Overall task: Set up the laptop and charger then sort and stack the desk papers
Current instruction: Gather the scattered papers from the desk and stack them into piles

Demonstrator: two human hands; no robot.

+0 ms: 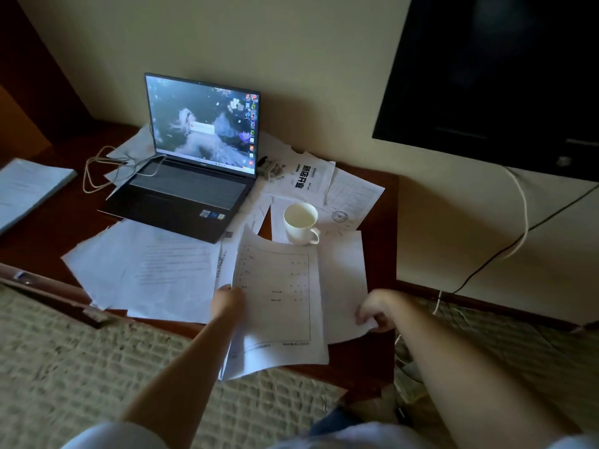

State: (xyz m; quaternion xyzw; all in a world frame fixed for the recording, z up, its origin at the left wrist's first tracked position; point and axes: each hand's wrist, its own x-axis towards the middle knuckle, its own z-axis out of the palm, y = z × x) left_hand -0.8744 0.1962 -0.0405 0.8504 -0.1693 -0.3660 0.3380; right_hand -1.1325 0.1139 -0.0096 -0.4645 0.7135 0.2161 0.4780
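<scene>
Step in hand looks like paper gathering. Left hand [227, 301] pinches the left edge of a printed form sheet [275, 306], lifted at lower centre of frame, maybe with another sheet under it, can't tell. Right hand [376, 311] has fingers curled on the near corner of a blank sheet [343, 277] lying right of the form, at the desk's front edge.

To do it well: slide the blank sheet toward the form and square both edges before lifting, pulling low and flat. The white mug [301, 223] stands just beyond, on or touching the papers, so any tug on sheets under it risks a tip; contents unclear. Probably move the mug first.

Laptop [181, 189] is open at centre left with its screen lit and a dialog showing. The white charger cable [94, 170] loops at its left side and seems plugged in, so setup looks done.

Still loose:
- large sheets [142, 270] at left, partly tucked under the laptop's front
- bold-headed flyer [308, 176] and stamped sheets [353, 196] upper right of the mug
- small clip-like item [272, 168] by the screen's right corner, identity unclear

A separate paper stack [29, 189] sits at far left. The dark TV [492, 76] fills the upper right, with cords hanging below it.
</scene>
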